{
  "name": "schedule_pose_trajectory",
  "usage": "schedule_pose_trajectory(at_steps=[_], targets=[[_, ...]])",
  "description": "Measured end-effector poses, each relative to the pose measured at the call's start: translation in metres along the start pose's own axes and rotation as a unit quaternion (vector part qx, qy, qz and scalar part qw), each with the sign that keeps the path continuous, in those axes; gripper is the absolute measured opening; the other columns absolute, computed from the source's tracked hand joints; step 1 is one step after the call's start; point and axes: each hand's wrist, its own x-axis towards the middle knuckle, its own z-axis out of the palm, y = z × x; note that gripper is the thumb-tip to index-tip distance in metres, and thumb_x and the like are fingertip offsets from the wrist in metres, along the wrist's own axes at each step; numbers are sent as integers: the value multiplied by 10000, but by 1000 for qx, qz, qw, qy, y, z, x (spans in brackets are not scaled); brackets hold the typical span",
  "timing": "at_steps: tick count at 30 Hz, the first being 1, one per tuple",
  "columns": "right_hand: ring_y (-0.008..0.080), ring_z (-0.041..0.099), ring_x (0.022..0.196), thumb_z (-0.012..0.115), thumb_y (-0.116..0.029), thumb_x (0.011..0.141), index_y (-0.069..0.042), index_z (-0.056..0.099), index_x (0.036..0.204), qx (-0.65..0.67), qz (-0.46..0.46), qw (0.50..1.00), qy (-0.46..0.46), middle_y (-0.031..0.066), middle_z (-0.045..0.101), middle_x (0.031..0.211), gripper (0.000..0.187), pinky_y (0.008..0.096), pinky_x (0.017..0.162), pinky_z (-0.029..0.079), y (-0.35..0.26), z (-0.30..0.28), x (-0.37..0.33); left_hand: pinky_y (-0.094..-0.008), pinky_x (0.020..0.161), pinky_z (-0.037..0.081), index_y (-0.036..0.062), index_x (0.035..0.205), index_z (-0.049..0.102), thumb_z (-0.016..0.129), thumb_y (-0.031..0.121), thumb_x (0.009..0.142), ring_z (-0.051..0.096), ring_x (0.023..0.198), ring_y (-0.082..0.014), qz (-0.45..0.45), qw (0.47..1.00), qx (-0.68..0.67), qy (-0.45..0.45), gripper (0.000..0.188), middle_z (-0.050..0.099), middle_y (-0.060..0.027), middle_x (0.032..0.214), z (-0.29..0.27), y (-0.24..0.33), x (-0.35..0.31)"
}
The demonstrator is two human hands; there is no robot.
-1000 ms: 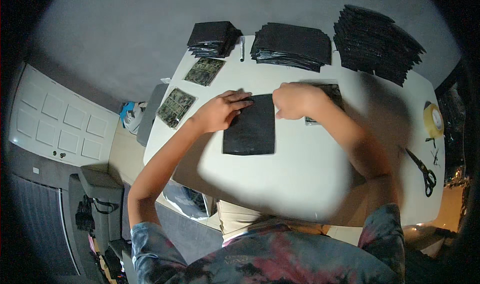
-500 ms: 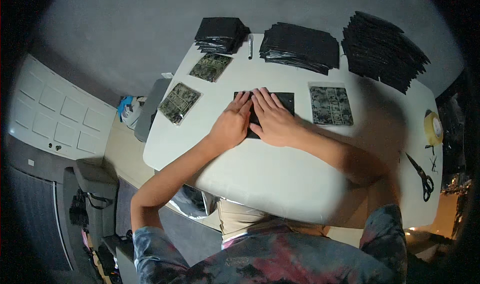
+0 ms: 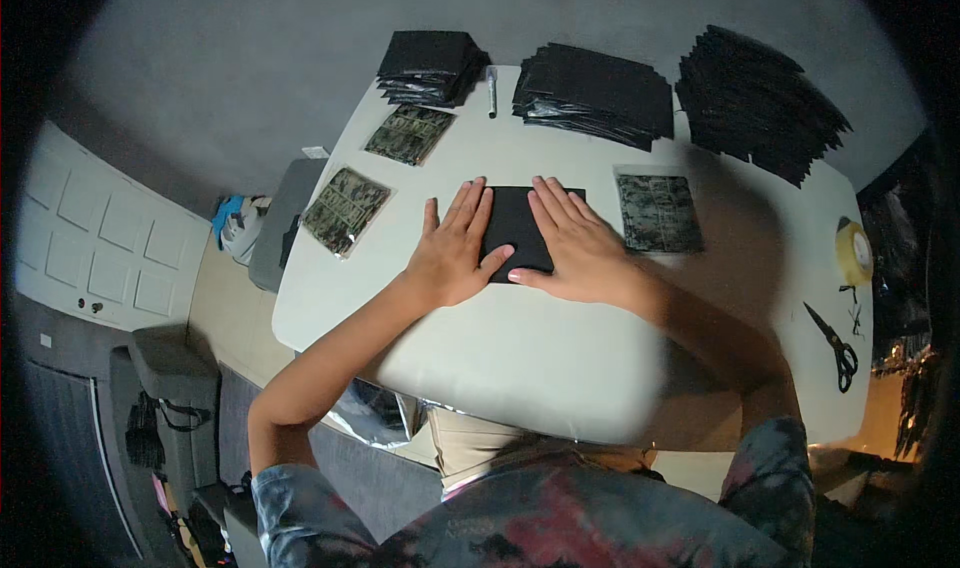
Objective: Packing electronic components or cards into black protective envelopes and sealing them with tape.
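The bare left hand (image 3: 448,258) lies flat and open, little finger apart from the other three fingers, its thumb stretched onto the matte black rectangular packet (image 3: 515,218) lying between the hands on the white, round-cornered bench (image 3: 530,368). The bare right hand (image 3: 585,253) lies open over the packet's right side, four fingers straight and only slightly apart, thumb spread left along the near edge; beyond it is a rectangular camouflage-patterned packet in clear plastic (image 3: 660,214).

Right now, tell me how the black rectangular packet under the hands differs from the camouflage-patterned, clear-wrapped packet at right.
The black rectangular packet is plain; the camouflage-patterned packet is mottled. The left hand and right hand partly cover the black packet; neither touches the camouflage-patterned one. Both lie flat on the white table.
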Motion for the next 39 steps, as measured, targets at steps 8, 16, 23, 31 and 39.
schedule_pose_trajectory(at_steps=[8, 16, 23, 31, 39], targets=[[342, 501, 1438, 734, -277, 964, -64, 653, 1391, 275, 71, 959, -9, 216, 572, 1482, 484, 452, 1190, 409, 54, -87, -43, -672, 1249, 159, -4, 1646, 214, 540, 498, 1028, 176, 1610, -359, -2, 1000, 12, -19, 861, 185, -186, 1736, -26, -5, -5], [358, 356, 1537, 536, -329, 1082, -2, 450, 1550, -31, -17, 992, 120, 229, 397, 1629, 578, 465, 1266, 295, 131, -68, -93, -449, 1027, 555, -9, 1358, 640, 673, 281, 981, 701, 1148, -374, 213, 966, -114, 96, 477, 703, -187, 1317, -46, 89, 69], [349, 199, 1600, 447, -422, 1093, -21, 330, 1620, -60, 19, 998, -13, 174, 254, 1717, 672, 502, 1302, 168, 128, -49, -90, -415, 820, 617, 15, 1114, 760, 714, 410, 952, 754, 923, -313, 277, 961, -5, -28, 430, 770, -138, 1117, -48, 147, 107], [374, 244, 1581, 499, -431, 1061, -2, 335, 1612, -78, 21, 996, 20, 196, 274, 1705, 717, 527, 1280, 224, 128, -42, -91, -415, 789, 612, 21, 890, 705, 727, 294, 880, 724, 796, -317, 373, 920, 21, 122, 274, 715, -103, 876, -26, 145, 107], [339, 533, 1341, 733, -383, 941, -8, 671, 1305, 43, 32, 997, -58, 146, 590, 1390, 527, 458, 1142, 427, 123, -110, -107, -466, 741, 566, 27, 856, 655, 704, 221, 861, 697, 784, -377, 219, 967, -116, 61, 201, 674, -157, 831, -27, 138, 123]])
